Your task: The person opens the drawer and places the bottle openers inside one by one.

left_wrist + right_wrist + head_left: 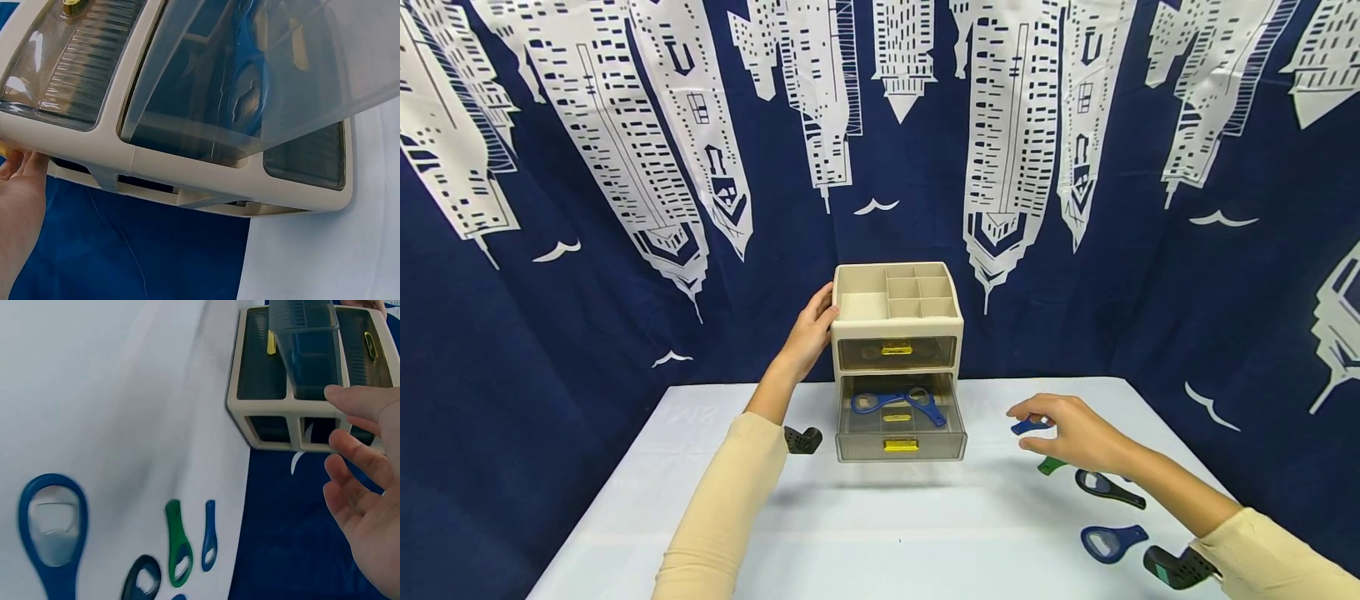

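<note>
Touching organizer (898,328) edge, left hand (809,333) straight-fingered; right hand (1073,429) wide, well apart from drawer (865,447).

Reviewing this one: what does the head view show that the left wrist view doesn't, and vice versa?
Only head: the right hand, the green opener and black opener on the table, the organizer's top compartments.

Only left wrist: openings in the organizer's side wall.

Both: the left hand, the open drawer, a blue opener inside it.
</note>
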`<state>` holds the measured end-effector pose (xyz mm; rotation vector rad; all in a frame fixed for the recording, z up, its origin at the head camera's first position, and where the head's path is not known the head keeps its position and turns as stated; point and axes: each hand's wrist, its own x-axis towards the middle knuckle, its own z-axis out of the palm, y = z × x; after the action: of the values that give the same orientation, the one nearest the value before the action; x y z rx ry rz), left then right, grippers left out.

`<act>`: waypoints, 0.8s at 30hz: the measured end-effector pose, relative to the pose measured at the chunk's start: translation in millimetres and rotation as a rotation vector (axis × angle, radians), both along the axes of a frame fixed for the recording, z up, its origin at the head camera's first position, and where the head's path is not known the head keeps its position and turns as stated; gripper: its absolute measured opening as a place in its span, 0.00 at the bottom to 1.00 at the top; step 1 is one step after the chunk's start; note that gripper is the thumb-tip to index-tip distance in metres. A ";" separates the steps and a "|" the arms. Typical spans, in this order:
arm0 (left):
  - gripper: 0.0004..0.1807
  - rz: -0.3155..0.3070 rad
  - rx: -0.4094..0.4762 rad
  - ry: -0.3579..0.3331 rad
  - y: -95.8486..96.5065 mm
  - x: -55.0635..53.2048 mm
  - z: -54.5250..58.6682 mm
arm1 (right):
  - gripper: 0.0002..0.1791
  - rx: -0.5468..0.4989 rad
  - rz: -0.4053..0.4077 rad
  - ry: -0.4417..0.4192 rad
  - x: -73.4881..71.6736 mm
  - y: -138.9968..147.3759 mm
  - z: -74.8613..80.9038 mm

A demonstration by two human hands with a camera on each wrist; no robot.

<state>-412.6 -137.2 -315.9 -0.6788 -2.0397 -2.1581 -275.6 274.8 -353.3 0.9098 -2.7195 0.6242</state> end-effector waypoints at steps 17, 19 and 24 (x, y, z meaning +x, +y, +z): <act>0.32 -0.005 0.021 -0.003 0.9 -3.7 -1.8 | 0.31 -0.095 0.148 -0.321 40.7 80.0 -92.7; 0.32 -0.007 0.021 -0.003 0.8 -3.6 -2.2 | 0.33 -0.085 0.173 -0.374 43.8 87.7 -99.0; 0.31 -0.002 0.023 -0.006 0.9 -1.4 -1.5 | 0.35 -0.048 0.295 -0.352 45.2 98.5 -108.8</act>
<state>-414.1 -136.3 -317.4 -0.6726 -2.0147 -2.1839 -230.4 373.2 -462.1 1.3130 -2.8736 0.9860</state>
